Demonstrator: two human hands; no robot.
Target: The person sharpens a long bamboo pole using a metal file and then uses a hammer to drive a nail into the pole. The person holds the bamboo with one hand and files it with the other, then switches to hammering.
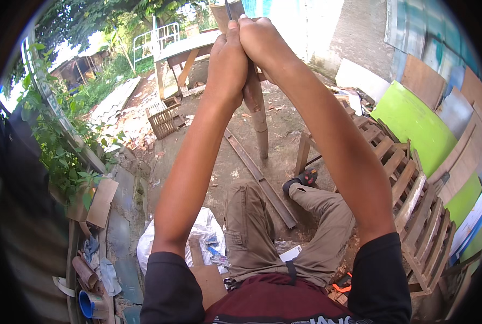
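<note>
My left hand (pixel 227 62) and my right hand (pixel 263 42) are raised together at the top centre, arms stretched forward. Both are closed, thumbs side by side and pointing up. A brown bamboo pole (pixel 256 105) shows beneath them and slants down between my forearms, ending above or on the ground; I cannot tell which. Past the thumbs a thin dark rod or blade edge (pixel 229 9) sticks up in front of a brown piece (pixel 218 17). My palms and fingers hide how these parts join.
A long wooden strip (pixel 260 181) lies on the ground by my legs. Slatted wooden pallets (pixel 408 189) and a lime-green board (pixel 414 121) lean at right. Left are a low block wall (pixel 123 216), a white sack (pixel 203 232) and a blue-lined cup (pixel 92 305). A table (pixel 189 46) stands ahead.
</note>
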